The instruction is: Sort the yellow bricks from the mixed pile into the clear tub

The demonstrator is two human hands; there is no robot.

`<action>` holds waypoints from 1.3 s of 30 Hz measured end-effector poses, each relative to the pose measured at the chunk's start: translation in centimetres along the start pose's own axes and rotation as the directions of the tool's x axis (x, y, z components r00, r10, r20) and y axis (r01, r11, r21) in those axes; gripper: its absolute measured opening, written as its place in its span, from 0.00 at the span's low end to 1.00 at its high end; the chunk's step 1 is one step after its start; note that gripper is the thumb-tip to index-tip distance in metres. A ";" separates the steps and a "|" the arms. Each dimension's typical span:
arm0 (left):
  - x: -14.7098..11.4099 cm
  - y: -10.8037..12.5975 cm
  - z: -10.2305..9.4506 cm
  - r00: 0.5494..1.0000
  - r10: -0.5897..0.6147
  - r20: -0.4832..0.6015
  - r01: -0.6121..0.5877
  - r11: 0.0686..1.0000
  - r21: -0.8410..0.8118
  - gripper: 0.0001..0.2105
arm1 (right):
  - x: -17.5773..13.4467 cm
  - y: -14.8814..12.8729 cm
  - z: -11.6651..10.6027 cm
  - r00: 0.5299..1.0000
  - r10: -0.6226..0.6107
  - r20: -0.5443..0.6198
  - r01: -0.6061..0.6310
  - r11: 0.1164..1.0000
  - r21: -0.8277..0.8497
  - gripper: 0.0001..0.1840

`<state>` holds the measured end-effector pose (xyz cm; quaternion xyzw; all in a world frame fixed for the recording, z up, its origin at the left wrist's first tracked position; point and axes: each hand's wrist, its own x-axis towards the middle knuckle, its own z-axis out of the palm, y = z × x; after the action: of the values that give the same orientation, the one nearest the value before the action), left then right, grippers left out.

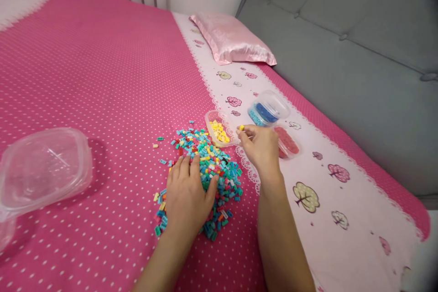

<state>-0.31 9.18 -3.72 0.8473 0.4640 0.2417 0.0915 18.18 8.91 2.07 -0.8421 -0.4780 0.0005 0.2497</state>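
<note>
My left hand (188, 189) lies with fingers spread on a pile of small building bricks (222, 173) in teal, blue, yellow, red and white. Between thumb and forefinger, my right hand (258, 146) pinches a small yellow brick (241, 127). It is held at the right edge of a clear plastic container (209, 128) with yellow bricks (219, 131) inside. Just past the right hand, a container of red bricks (287, 140) is partly covered by that hand. Behind it stands a clear container with light blue bricks (256, 117) and dark blue bricks (266, 112).
Stacked clear plastic containers (44, 169) stand at the left on the pink dotted bedsheet (112, 77). A pink satin pillow (232, 39) lies at the back, beside the grey padded headboard (342, 54). A few loose bricks (160, 138) are scattered left of the pile.
</note>
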 end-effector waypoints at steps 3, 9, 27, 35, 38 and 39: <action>0.0 0.0 0.0 1.000 0.002 -0.002 -0.002 1.000 0.001 0.29 | 0.0 -0.2 0.0 0.994 0.076 -0.084 -0.076 0.997 0.002 0.15; 0.0 0.1 0.0 1.000 -0.001 -0.006 0.001 1.000 -0.002 0.28 | 0.0 -0.2 -0.2 0.992 0.079 -0.102 -0.069 0.993 0.094 0.15; -0.1 0.0 0.1 1.000 0.012 -0.014 -0.012 1.000 0.005 0.28 | -2.4 -4.7 -0.5 0.832 -0.322 0.451 0.357 0.934 0.008 0.19; -0.1 0.0 0.1 1.000 0.002 -0.010 -0.002 1.000 -0.003 0.29 | -2.4 -5.0 0.7 0.810 -0.290 0.510 0.388 0.917 -0.095 0.15; -0.1 -0.1 0.2 1.000 0.003 -0.010 -0.003 1.000 0.000 0.29 | -2.5 -4.9 1.0 0.809 -0.284 0.514 0.391 0.914 -0.110 0.16; -0.2 -0.1 0.2 1.000 0.004 -0.011 -0.004 1.000 0.002 0.29 | -2.5 -4.9 1.1 0.810 -0.281 0.514 0.389 0.914 -0.113 0.15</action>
<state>-0.40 9.13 -3.98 0.8470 0.4629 0.2461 0.0877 12.60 9.39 2.53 -0.7380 -0.6640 0.1171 0.0257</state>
